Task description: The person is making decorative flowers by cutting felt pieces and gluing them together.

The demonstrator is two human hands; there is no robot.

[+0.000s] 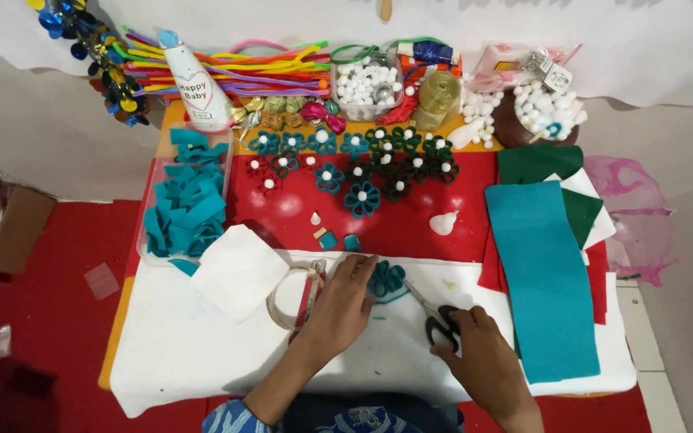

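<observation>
So a half-made teal felt flower [385, 278] is being pinned down on the white sheet [202, 353] at the near middle of the table, with the left hand [345, 303] laid flat and its fingertips [365, 265] pressed on the flower's left edge. The right hand [475, 353] is curled over the black scissor handles [441, 327], blades pointed far-left toward the flower; whether the blades are parted can't really be told from here.

Tips for this bit, as judged from the layout:

- The petals should be kept pinched together at the base so nothing springs open while trimming.
- Only the stray thread or felt tail just near of the flower should be snipped, with the blade tips kept clear of the fingertips.
- The tape roll [290, 297] and the loose white square [238, 269] just left of the hand are best not nudged.

Finished flowers with white pompom centres [361, 197] are lined up on the red felt [411, 228] further back, the teal felt strip [543, 281] is lying to the right, and cut teal pieces are piled in a clear tray [186, 208] on the far left.
</observation>
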